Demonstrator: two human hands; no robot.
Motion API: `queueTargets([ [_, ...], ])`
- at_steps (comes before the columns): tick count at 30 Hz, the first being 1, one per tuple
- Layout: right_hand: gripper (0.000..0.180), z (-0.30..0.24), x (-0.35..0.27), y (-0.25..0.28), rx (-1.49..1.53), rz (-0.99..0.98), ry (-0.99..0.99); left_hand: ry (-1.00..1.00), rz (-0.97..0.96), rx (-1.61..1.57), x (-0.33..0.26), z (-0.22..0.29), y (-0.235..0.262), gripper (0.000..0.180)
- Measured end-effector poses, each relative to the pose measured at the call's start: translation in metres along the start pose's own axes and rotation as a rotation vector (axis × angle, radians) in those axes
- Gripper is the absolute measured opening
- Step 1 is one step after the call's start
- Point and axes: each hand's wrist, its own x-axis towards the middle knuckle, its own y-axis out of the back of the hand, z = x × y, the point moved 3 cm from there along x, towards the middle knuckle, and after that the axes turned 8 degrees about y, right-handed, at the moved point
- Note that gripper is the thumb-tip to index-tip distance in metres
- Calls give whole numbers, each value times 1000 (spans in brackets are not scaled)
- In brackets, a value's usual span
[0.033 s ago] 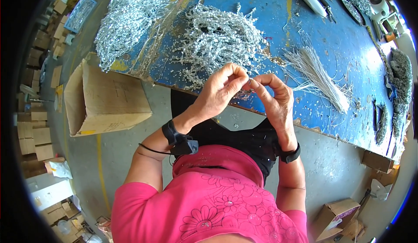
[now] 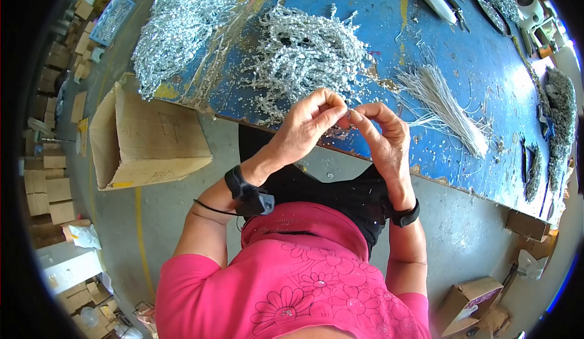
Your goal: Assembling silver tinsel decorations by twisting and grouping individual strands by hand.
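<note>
Head view, and I'm looking down on a person at the near edge of a blue worktable [image 2: 508, 74], left hand [image 2: 345, 111] and right hand [image 2: 354, 115] meeting just above that edge. Both are narrow, thumbs and forefingers pinched at the tips and almost touching; what little piece sits between them is too small and hidden for me to tell. Just beyond the fingers lies a loose heap of silver tinsel strands [image 2: 307, 50], bright flecks scattered around it. Farther left, across a yellow stripe, a second silver tinsel bundle [image 2: 179, 26] spreads toward the table's edge. Right of the hands a sheaf of pale wires [image 2: 447, 111] lies slantwise, and at the far right are black-handled pliers [image 2: 459, 15] beside a smooth white oblong piece [image 2: 434, 1]. A dark silver garland [image 2: 559, 114] lies along the right end. As for writing, the big open cardboard box [image 2: 164, 135] at the left carries faint dark print, too blurred to read from here, and the pink shirt [image 2: 328, 278] has small lettering near its hem, below outlined flowers. A black strap [image 2: 240, 187] with a small device circles the left wrist, a black wristband [image 2: 406, 215] the right.
</note>
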Motion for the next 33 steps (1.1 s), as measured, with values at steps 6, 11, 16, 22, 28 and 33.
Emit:
queueTargets([
  [6, 11, 10, -2, -2, 175, 8, -98, 198, -106, -284, 2, -6, 1, 12],
  [11, 11, 7, -1, -3, 244, -2, -114, 102, -64, -203, -1, -1, -1, 12],
  [16, 10, 11, -2, -4, 339, -2, -129, 70, -18, -102, -2, 3, -2, 12],
  [22, 11, 10, -3, -6, 347, 27, -133, 101, -22, -133, -2, -1, 0, 12],
  [28, 13, 14, -3, -2, 289, 2, -136, 70, 25, -82, -3, 0, 3, 11],
  [33, 13, 16, -4, 1, 247, 17, -106, 66, 19, -41, -5, -1, 9, 10],
])
